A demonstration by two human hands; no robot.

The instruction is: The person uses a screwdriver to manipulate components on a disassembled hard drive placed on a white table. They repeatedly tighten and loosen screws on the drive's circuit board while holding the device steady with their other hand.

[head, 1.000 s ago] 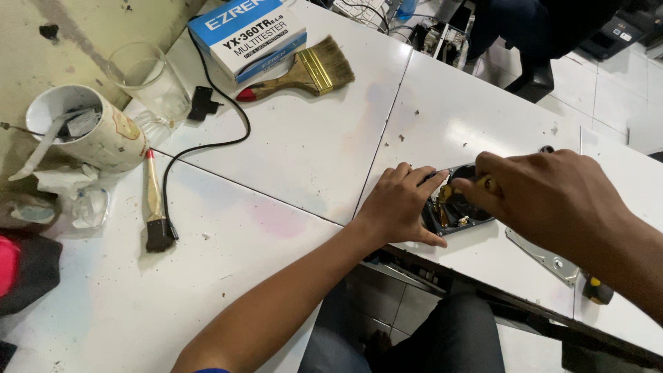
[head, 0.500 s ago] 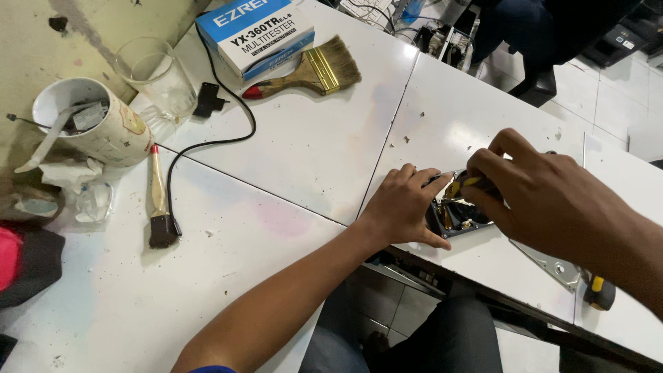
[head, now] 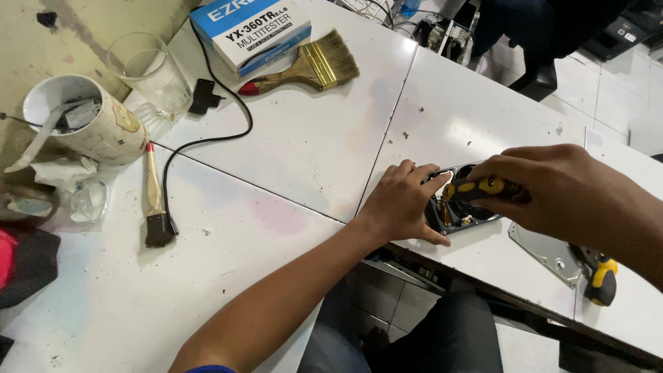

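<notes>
Nearest to us, our left forearm runs up from the bottom edge across the white table point(head: 290, 145), and our left hand point(head: 400, 204) lies flat-fingered on the tabletop, fingers spread and pressed against the left side of the opened hard drive point(head: 459, 211), holding it down rather than closing around it. The drive sits near the front edge of the table, right of the seam between two panels, with its dark inner parts exposed. Our right hand point(head: 563, 186) comes in from the right and is closed around a screwdriver with a yellow and black handle point(head: 480, 188), held low over the drive; the tip seems to point down into the drive's left part, though our fingers hide exactly where it meets.

Just to the right of the drive a flat silvery metal cover point(head: 549, 252) lies on the table, and beyond it, near the right edge, a second yellow and black tool point(head: 601, 280).

Further left, a small black-bristled brush point(head: 153, 207) lies beside a black cable point(head: 207, 138). Past that stand a white mug point(head: 97, 124) holding odds and ends and a clear drinking glass point(head: 148, 69). Farthest away lie a wide paintbrush with a brass ferrule point(head: 311, 65) and a blue and white cardboard box point(head: 252, 31).
</notes>
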